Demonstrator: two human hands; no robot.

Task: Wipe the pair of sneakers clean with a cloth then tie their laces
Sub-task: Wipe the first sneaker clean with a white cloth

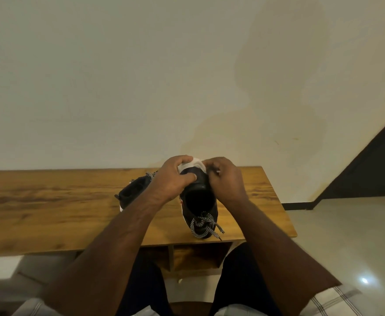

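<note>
You're wiping the heel of the near sneaker (198,201).
Your left hand (175,176) grips the heel to steady it; your right hand (225,179) pinches the white cloth (195,164) against its sole edge.

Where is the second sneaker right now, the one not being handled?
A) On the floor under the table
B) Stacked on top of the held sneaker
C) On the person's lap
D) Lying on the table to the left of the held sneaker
D: the second sneaker lies on the wooden table, left of the held sneaker, which both the left hand and right hand grip at its far end.
</note>
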